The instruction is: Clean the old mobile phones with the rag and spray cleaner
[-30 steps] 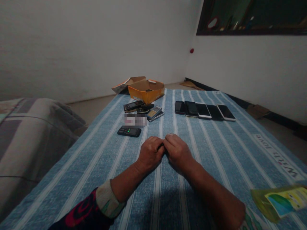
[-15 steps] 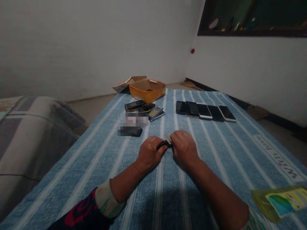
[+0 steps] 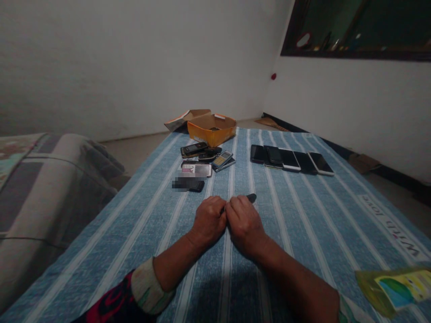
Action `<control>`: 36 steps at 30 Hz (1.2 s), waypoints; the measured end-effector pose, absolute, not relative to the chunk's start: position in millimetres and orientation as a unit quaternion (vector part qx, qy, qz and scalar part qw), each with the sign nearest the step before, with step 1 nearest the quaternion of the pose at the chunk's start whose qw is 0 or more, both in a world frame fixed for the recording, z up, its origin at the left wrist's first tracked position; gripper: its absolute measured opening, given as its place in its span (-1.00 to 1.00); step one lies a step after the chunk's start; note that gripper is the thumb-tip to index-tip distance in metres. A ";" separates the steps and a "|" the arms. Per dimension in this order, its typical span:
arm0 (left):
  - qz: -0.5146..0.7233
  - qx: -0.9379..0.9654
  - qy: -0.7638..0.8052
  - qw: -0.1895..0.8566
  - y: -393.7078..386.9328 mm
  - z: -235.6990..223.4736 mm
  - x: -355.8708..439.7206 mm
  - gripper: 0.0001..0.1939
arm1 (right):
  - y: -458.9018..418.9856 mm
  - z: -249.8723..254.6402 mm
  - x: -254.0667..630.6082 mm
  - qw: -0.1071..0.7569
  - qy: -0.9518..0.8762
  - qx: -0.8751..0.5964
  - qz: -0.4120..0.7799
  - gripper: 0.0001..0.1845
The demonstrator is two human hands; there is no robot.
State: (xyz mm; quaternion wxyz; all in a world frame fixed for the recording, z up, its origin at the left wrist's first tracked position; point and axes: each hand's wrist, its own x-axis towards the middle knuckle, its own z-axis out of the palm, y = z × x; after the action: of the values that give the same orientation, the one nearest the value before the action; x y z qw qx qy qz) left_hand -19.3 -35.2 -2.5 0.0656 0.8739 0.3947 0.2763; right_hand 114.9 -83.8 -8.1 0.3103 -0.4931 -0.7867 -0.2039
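Note:
My left hand (image 3: 210, 222) and my right hand (image 3: 245, 224) are side by side and touching above the cloth, fingers curled in. Both are closed on a slim black object that looks like a mobile phone (image 3: 252, 197). Its rounded end sticks out past my right fingers, and my hands hide most of it. A little pale material shows between the hands, too small to name. Beyond my left hand lie a black phone (image 3: 196, 185), a silver and pink keypad phone (image 3: 198, 170) and a grey phone with yellowish keys (image 3: 222, 159).
A striped blue cloth (image 3: 144, 215) covers the table. At the far end stands an open orange box (image 3: 212, 134) beside its lid (image 3: 188, 117). Several touchscreen phones (image 3: 290, 160) lie in a row to the right. A yellow-green packet (image 3: 387, 289) is near the right edge.
My hands have come together, and my right hand has shifted along the black phone so its end now shows beyond the right fingers. The pale material is mostly covered. The view has tilted slightly.

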 end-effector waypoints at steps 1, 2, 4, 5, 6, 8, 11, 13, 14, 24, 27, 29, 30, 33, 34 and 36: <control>0.277 0.874 0.395 0.067 -35.1 -2.5 -19.6 -0.83 | -83.6 -8.2 115.6 0.308 -0.790 -0.490 -0.203 -0.69; 0.277 0.874 0.393 0.070 -35.1 -2.2 -19.9 -0.84 | -83.0 -8.1 118.8 0.306 -0.789 -0.493 -0.202 -0.69; 0.276 0.874 0.392 0.076 -35.2 -1.0 -20.1 -0.84 | -81.1 -7.2 131.3 0.304 -0.778 -0.512 -0.201 -0.70; 0.275 0.874 0.392 0.079 -35.3 -0.3 -19.9 -0.84 | -80.0 -6.6 139.2 0.307 -0.769 -0.523 -0.202 -0.70; 0.273 0.875 0.393 0.080 -35.4 0.2 -19.6 -0.84 | -79.1 -5.9 147.0 0.308 -0.761 -0.535 -0.201 -0.72; 0.271 0.873 0.397 0.080 -35.5 0.6 -18.8 -0.84 | -78.3 -4.8 158.4 0.308 -0.748 -0.552 -0.201 -0.74; 0.273 0.872 0.398 0.079 -35.1 -1.0 -17.7 -0.86 | -79.8 -5.2 156.9 0.314 -0.731 -0.571 -0.204 -0.74; 0.277 0.872 0.395 0.077 -34.6 -2.9 -17.5 -0.86 | -82.0 -6.7 144.6 0.324 -0.737 -0.558 -0.204 -0.73; 0.280 0.872 0.395 0.076 -34.2 -3.7 -17.6 -0.85 | -83.0 -7.6 137.1 0.325 -0.748 -0.542 -0.203 -0.73; 0.272 0.873 0.397 0.082 -34.8 -1.7 -18.3 -0.82 | -79.2 -5.6 150.6 0.296 -0.746 -0.557 -0.213 -0.76; 0.274 0.873 0.395 0.084 -34.7 -2.1 -17.8 -0.81 | -80.9 -6.5 145.9 0.311 -0.758 -0.535 -0.205 -0.79; 0.279 0.871 0.396 0.083 -33.8 -3.6 -17.8 -0.80 | -83.2 -7.7 133.1 0.315 -0.782 -0.500 -0.198 -0.77; 0.280 0.871 0.396 0.084 -33.2 -4.3 -17.9 -0.80 | -84.0 -8.1 127.0 0.313 -0.791 -0.486 -0.199 -0.74; 0.280 0.870 0.395 0.092 -32.0 -4.6 -18.2 -0.82 | -83.5 -7.8 122.2 0.299 -0.793 -0.486 -0.212 -0.70; 0.278 0.871 0.394 0.097 -32.0 -3.9 -18.2 -0.82 | -82.2 -7.3 126.2 0.293 -0.785 -0.500 -0.218 -0.70; 0.272 0.871 0.395 0.107 -32.4 -1.6 -18.2 -0.83 | -78.9 -6.2 139.6 0.284 -0.762 -0.536 -0.227 -0.72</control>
State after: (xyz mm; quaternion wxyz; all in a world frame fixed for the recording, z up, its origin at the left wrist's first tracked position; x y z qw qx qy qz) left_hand -18.2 -32.4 -1.6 0.1072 0.8712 0.3946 0.2718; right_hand 139.6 -78.9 -6.2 0.2837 -0.5358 -0.7623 -0.2266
